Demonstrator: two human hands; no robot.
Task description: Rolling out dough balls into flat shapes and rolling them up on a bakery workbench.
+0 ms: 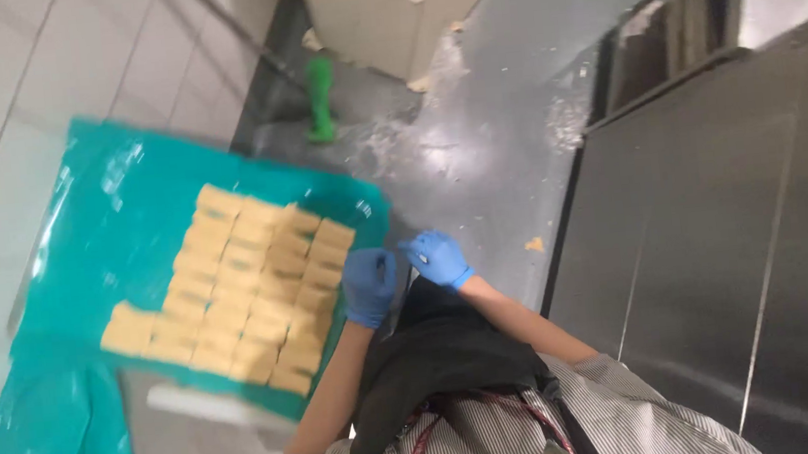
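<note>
At frame centre, your gloved left hand (370, 285) and right hand (439, 258) meet, fingers curled near each other; whether they pinch anything, you cannot tell. Dough blocks (238, 292) lie left-centre on teal sheet (97, 217); keep gloves off them.

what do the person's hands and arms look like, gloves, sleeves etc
Both hands wear thin blue disposable gloves that end at the wrist: the left hand and the right hand. The forearms are bare below short sleeves of a shirt with fine grey and white stripes. A black apron hangs down the front, and a red lanyard shows at the chest.
</note>
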